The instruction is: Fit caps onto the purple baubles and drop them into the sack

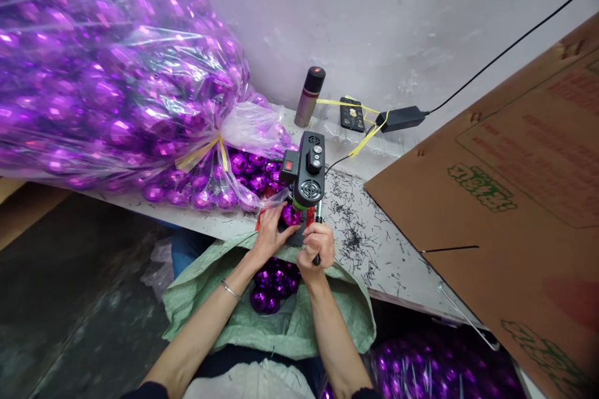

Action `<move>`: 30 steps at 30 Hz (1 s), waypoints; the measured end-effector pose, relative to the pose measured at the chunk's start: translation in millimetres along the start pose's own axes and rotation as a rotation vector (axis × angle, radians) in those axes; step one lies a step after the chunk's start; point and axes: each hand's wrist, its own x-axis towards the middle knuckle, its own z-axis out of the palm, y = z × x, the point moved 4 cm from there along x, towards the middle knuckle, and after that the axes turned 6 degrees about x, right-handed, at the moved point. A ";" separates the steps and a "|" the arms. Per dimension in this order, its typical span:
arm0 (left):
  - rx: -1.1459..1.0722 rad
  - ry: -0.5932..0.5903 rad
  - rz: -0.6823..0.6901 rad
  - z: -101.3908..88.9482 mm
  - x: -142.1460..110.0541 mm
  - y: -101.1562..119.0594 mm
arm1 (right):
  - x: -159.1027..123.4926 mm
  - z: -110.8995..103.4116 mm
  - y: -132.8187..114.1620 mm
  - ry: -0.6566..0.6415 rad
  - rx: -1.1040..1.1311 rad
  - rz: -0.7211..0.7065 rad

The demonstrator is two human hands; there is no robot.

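My left hand (272,229) holds a shiny purple ball (291,214) under the head of a small black press-like machine (311,168). Its fingers and thumb are around the near side of the ball. My right hand (318,245) is wrapped round the machine's lever handle (319,219), whose black tip shows below the fist. A red switch (289,165) sits on the machine's left side. In front of me, a green woven sack (201,305) gapes open with several purple balls (266,299) in it.
A large clear bag (107,93) of purple balls fills the left. Behind the machine are a bottle (309,96), a phone (352,114) and a black power adapter (402,119). Small black bits (355,236) litter the table. A cardboard box (510,199) stands at right.
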 end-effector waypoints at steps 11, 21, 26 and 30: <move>-0.018 0.001 -0.010 3.6 1.9 -2.7 | 0.6 1.3 2.6 0.001 0.017 -0.017; -0.029 -0.010 -0.042 3.1 6.8 -2.8 | 16.0 -0.9 -8.5 -0.045 -0.011 -0.083; -0.040 -0.003 0.028 -4.2 -5.9 1.5 | 55.1 -6.8 -23.6 -0.048 -0.034 0.107; 0.027 0.006 0.201 -29.1 -42.9 9.6 | 64.3 -7.5 -28.2 -0.077 -0.026 0.109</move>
